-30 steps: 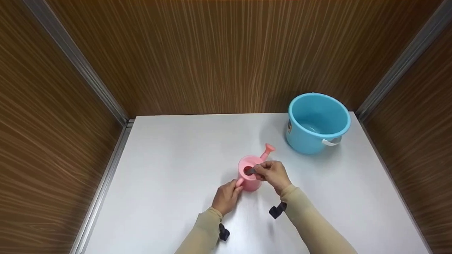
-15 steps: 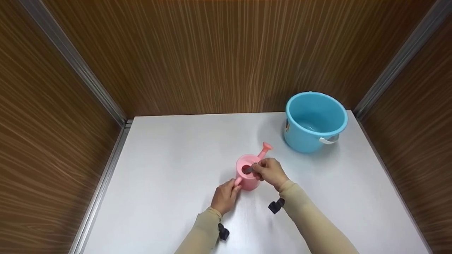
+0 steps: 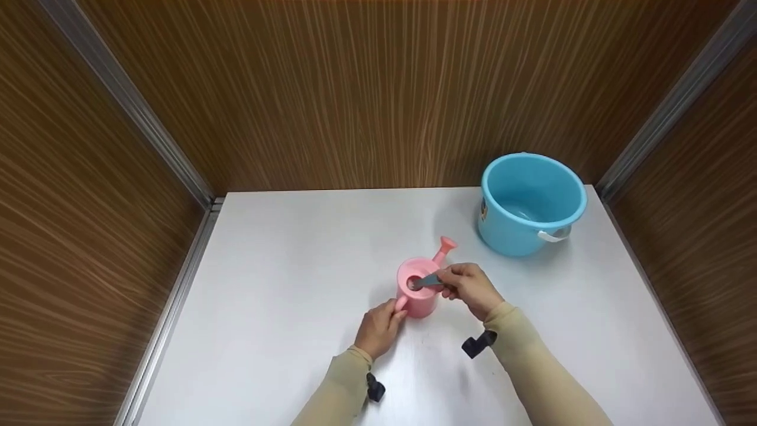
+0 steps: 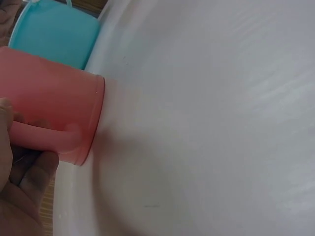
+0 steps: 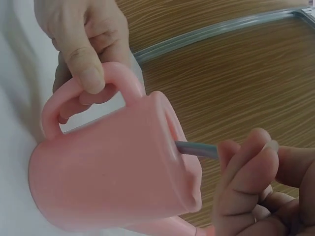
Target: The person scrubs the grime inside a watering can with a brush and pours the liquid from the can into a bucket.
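A pink watering can point(image 3: 421, 305) stands on the white table, its spout pointing away to the back right. My left hand point(image 3: 378, 328) grips the can's handle point(image 5: 74, 93), thumb over it and fingers through the loop, as the right wrist view shows. In my right hand point(image 3: 473, 289), fingers and thumb pinch a slim grey-blue tool point(image 3: 430, 280). The tool slants down through the round opening in the can's top. Its lower end is hidden inside, so I cannot tell its kind.
A light blue bucket point(image 3: 511, 239) with a white handle stands at the table's back right corner, beyond the spout. Wood-grain panels point(image 3: 378, 94) with metal edge strips point(image 3: 136, 112) enclose the table point(image 3: 284, 260) at the back and both sides.
My right hand has drawn back a little to the right, and more of the grey-blue tool shows between fingers and opening. The left hand and watering can stay in place.
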`<act>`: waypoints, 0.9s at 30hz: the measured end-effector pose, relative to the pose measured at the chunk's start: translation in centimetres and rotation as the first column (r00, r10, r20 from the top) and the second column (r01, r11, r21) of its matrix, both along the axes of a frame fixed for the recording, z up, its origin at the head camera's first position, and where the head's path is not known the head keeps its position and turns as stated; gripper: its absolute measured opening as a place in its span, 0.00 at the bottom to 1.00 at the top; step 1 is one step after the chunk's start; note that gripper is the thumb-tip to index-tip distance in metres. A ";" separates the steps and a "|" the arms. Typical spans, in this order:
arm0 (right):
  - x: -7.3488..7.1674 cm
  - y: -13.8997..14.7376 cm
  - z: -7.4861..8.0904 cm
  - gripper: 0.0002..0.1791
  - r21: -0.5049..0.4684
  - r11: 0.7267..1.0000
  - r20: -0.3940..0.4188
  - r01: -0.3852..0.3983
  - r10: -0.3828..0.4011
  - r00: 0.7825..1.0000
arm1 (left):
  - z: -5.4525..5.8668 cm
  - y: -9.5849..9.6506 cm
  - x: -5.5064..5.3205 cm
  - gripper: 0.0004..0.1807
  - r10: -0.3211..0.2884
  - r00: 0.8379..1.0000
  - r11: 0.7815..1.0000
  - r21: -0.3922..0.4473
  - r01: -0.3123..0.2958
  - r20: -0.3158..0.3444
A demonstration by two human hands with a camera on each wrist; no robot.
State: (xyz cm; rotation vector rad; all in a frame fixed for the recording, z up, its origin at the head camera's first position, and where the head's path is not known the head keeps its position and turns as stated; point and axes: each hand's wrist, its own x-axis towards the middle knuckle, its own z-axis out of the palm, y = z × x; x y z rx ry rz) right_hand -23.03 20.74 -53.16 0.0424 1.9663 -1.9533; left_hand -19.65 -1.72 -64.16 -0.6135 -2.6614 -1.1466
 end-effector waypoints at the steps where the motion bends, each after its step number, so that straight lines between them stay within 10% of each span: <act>1: 0.0 0.2 0.1 0.17 -0.012 1.000 0.003 0.001 -0.001 1.000 | 0.1 0.1 0.0 0.09 -0.003 1.000 1.000 0.001 0.003 0.002; 27: -1.1 -1.7 -1.1 0.15 0.130 0.991 -0.047 -0.024 0.031 0.998 | 0.5 1.3 0.3 0.09 -0.006 1.000 0.999 -0.041 0.007 0.025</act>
